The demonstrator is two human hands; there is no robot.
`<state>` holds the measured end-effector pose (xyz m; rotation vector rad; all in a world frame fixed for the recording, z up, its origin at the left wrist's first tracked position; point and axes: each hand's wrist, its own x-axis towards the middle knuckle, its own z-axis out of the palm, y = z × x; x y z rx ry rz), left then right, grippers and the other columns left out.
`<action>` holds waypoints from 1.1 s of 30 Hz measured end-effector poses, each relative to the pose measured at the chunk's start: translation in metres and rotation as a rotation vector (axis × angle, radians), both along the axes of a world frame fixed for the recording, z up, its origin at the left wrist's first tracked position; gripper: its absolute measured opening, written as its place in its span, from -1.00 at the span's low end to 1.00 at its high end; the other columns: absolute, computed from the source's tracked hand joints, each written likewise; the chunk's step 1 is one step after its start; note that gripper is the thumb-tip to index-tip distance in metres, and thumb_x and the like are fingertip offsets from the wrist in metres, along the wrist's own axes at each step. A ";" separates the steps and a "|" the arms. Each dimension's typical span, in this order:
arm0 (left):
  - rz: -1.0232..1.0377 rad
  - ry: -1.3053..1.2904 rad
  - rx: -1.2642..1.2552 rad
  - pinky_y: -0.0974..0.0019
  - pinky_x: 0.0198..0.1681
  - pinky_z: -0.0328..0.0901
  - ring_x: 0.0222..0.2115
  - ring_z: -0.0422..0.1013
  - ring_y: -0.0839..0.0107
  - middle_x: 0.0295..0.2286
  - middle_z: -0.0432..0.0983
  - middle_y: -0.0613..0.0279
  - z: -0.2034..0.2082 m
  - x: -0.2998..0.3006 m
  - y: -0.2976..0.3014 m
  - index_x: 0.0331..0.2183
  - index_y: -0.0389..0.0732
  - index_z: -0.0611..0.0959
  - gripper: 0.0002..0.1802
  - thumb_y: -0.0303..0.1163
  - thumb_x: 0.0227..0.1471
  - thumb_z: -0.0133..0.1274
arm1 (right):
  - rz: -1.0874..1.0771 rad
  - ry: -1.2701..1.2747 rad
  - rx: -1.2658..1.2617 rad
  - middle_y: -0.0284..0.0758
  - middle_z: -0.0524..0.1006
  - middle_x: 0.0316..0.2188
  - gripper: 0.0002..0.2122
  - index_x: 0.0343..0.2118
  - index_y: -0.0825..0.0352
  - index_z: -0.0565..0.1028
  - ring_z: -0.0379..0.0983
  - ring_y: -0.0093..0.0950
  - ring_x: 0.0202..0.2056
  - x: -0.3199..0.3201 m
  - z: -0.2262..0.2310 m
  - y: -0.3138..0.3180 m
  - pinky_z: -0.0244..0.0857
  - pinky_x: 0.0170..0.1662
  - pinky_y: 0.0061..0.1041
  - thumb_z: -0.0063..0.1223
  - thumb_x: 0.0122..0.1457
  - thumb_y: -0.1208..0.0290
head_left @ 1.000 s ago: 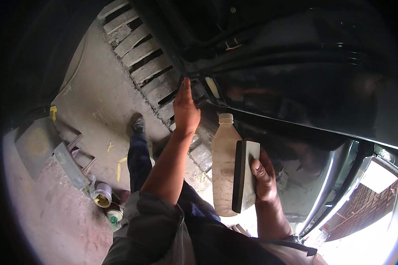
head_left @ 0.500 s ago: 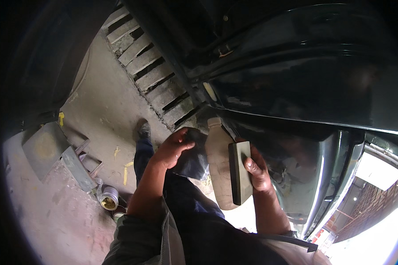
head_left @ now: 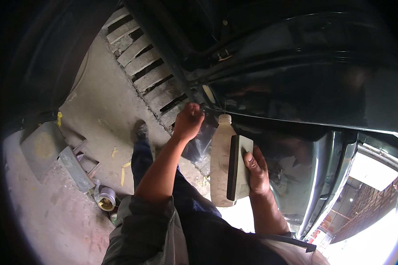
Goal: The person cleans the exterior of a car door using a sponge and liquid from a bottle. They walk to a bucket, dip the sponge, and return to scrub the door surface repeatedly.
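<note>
At the right hand [head_left: 258,176], the bottle [head_left: 220,165] points neck-first toward bodywork [head_left: 305,95]

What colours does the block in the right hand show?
The block: black left side, greyish broad face; best seen in the head view.

The concrete floor [head_left: 95,106] fills the left of the frame, greyish up high, pinkish and stained toward the lower left. Concrete slats [head_left: 135,50] with dark gaps run diagonally from upper left toward the centre. White light [head_left: 369,236] floods the lower right beneath a brown gridded surface [head_left: 365,205].
</note>
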<state>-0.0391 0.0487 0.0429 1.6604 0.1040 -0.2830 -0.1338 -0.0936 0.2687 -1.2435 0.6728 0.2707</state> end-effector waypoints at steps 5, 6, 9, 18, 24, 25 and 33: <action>0.097 -0.193 0.288 0.05 0.00 0.42 -0.02 0.44 -0.18 0.17 0.23 -0.30 0.015 0.022 -0.045 0.22 -0.43 0.25 -0.28 -0.38 0.06 -0.01 | -0.010 -0.032 -0.006 -0.24 0.54 -0.07 -0.44 0.16 0.38 0.32 0.51 -0.44 -0.09 0.000 0.007 0.001 0.38 0.03 -0.43 0.26 0.20 0.20; 0.070 -0.157 0.286 0.04 0.05 0.40 0.04 0.40 -0.20 0.24 0.13 -0.33 0.019 0.025 -0.051 0.26 -0.46 0.19 -0.24 -0.40 0.06 -0.02 | 0.002 -0.030 -0.011 -0.24 0.53 -0.06 -0.44 0.16 0.38 0.32 0.51 -0.43 -0.08 0.001 0.011 0.001 0.37 0.04 -0.43 0.26 0.20 0.21; 0.018 -0.284 0.403 0.05 0.30 0.15 0.29 0.07 -0.16 0.32 -0.12 -0.35 0.021 0.026 -0.068 0.32 -0.45 -0.07 -0.04 -0.44 0.05 0.09 | 0.031 -0.030 -0.020 -0.24 0.52 -0.03 -0.41 0.18 0.39 0.30 0.48 -0.43 -0.04 -0.002 0.015 -0.004 0.34 0.07 -0.43 0.27 0.19 0.21; 0.197 -0.307 0.105 0.10 0.38 -0.06 0.37 -0.27 -0.19 0.34 -0.37 -0.39 -0.064 0.001 -0.105 0.33 -0.43 -0.22 -0.22 -0.54 0.28 -0.18 | 0.111 0.007 0.039 -0.26 0.51 0.00 -0.40 0.22 0.38 0.29 0.46 -0.43 -0.01 -0.004 0.018 -0.003 0.31 0.11 -0.43 0.27 0.20 0.23; 0.123 -0.386 0.092 -0.08 0.42 -0.32 0.37 -0.48 -0.27 0.35 -0.53 -0.32 -0.011 0.019 -0.082 0.33 -0.35 -0.38 -0.01 -0.51 0.18 -0.05 | 0.047 -0.011 -0.003 -0.27 0.51 0.02 -0.38 0.23 0.38 0.29 0.45 -0.44 0.01 -0.022 0.021 -0.019 0.30 0.12 -0.43 0.28 0.19 0.21; 0.056 -0.385 0.080 -0.07 0.42 -0.32 0.37 -0.46 -0.31 0.33 -0.52 -0.39 0.000 0.014 -0.083 0.32 -0.41 -0.34 0.00 -0.58 0.10 -0.06 | 0.037 -0.019 -0.005 -0.27 0.51 0.02 -0.38 0.23 0.38 0.29 0.45 -0.45 0.01 -0.025 0.017 -0.024 0.30 0.12 -0.43 0.28 0.19 0.21; 0.000 -0.486 0.175 -0.04 0.43 -0.31 0.37 -0.41 -0.28 0.33 -0.45 -0.44 -0.010 -0.026 -0.095 0.32 -0.49 -0.21 -0.04 -0.77 -0.03 -0.12 | 0.064 0.005 -0.017 -0.26 0.51 0.02 -0.36 0.22 0.39 0.29 0.44 -0.45 0.02 -0.028 0.015 -0.025 0.29 0.13 -0.44 0.29 0.18 0.18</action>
